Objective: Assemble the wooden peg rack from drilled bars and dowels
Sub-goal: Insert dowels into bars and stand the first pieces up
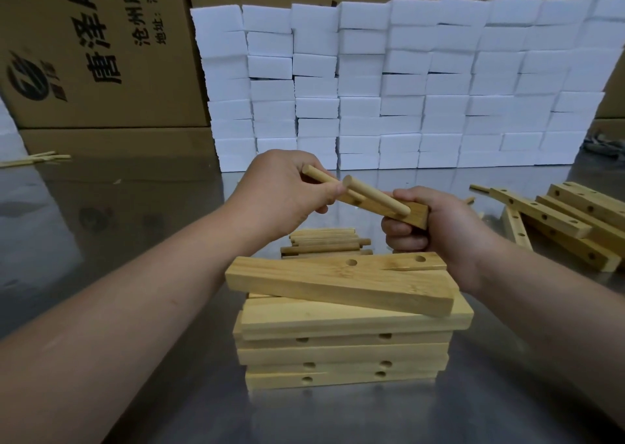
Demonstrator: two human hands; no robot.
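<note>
Now the left hand (280, 186): fingers and thumb pinched round the second dowel (321, 177) near its upper end, up in the air over the steel table (135, 207).
Right hand (443, 227): fist wrapped tight round the right end of the drilled bar (417, 215), which is held clear above the stack.
Drilled bar: long axis runs hand to hand, sloping down toward the right hand.
First dowel (375, 195): standing out of the bar close to the right hand, leaning up and left.
Second dowel: parallel to the first and just beside it, lower tip at the bar's left part. Whether it has entered a hole, can't tell.
Key relation: the bar lies down and right of the left grip, straight along the dowel's own axis. The left hand is the nearer one, so I'd call a push along that line while the right hand braces.
Supply: stack of bars (341, 352) directly below the hands, loose dowels (324, 242) behind it, more bars (575, 220) off right.
</note>
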